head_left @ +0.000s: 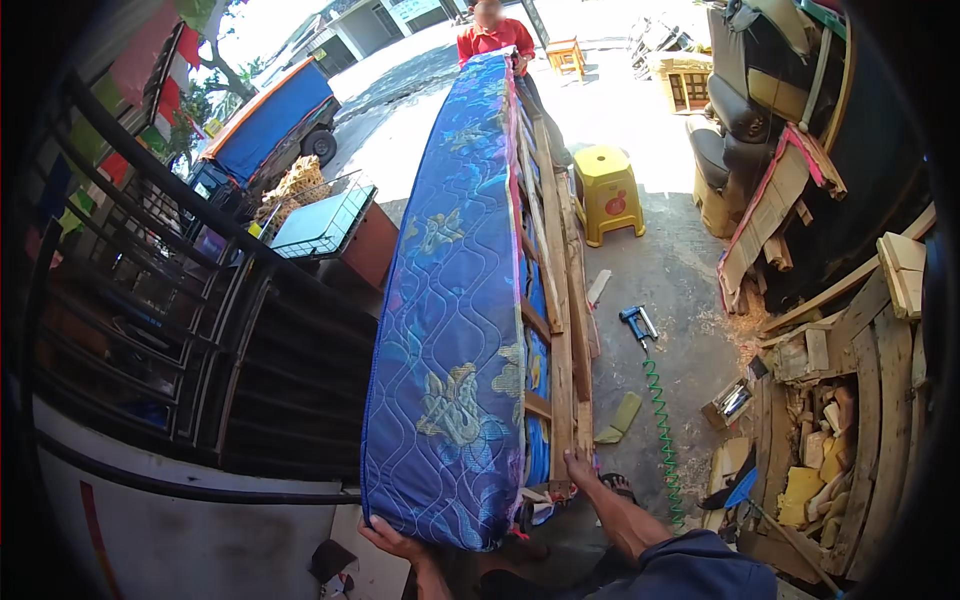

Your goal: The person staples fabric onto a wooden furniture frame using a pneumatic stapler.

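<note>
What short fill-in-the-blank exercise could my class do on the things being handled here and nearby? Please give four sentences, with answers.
1. The left hand holds the near end of the flower-patterned quilted piece, whose main colour is ____.
2. The right hand is on the long frame bars, made of ____.
3. The other person, at the far end, wears a top coloured ____.
4. The coiled hose joined to the air tool is ____.

Missing words: blue; wood; red; green.

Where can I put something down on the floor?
Bare floor lies between the yellow stool and blue tool, and between the stool and the pink-edged board. It's crowded at lower right: yellowish scraps fill the wooden crate.
</note>
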A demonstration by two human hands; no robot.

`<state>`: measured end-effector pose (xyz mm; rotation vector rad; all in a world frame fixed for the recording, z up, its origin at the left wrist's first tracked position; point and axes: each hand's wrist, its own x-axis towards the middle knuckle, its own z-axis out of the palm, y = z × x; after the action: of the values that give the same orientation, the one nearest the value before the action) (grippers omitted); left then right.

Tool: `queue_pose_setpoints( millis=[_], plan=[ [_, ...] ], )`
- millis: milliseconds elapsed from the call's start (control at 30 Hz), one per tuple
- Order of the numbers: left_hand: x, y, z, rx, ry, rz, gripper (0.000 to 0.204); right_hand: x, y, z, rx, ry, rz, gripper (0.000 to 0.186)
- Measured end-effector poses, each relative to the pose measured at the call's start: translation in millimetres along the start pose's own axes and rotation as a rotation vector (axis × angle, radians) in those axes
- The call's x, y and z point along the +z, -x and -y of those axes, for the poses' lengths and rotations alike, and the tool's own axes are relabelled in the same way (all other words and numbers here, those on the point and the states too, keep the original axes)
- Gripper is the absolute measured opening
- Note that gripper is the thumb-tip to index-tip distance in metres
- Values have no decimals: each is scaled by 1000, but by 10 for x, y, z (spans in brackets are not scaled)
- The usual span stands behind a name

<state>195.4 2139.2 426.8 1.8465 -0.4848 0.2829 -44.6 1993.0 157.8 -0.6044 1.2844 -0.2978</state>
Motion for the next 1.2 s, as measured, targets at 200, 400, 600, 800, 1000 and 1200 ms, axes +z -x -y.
queue_pose_setpoints(
  millis=[200, 400, 600, 800, 1000, 1200],
  plan=[
    [-39, -3, -32, 1, -14, 11, 43, -305, -120, -257, 130, -129, 283, 70],
    [20, 72, -280, 4, -171, 0, 43, -429, -398, -379, 176, -222, -7, 71],
    [165, 137, -269, 399, -39, 66, 50, -269, -949, -773, -18, 281, -395, 82],
    [30, 130, -72, 97, -35, 72, 50, -9, -898, -462, 207, 2, -775, 83],
    [-49, 8, -161, -20, -44, 46, 50, -806, -1560, -850, 237, 316, -660, 79],
    [-239, 52, -44, -50, -202, 54, 50, -774, -1541, -619, 239, 365, -618, 84]
  ],
)
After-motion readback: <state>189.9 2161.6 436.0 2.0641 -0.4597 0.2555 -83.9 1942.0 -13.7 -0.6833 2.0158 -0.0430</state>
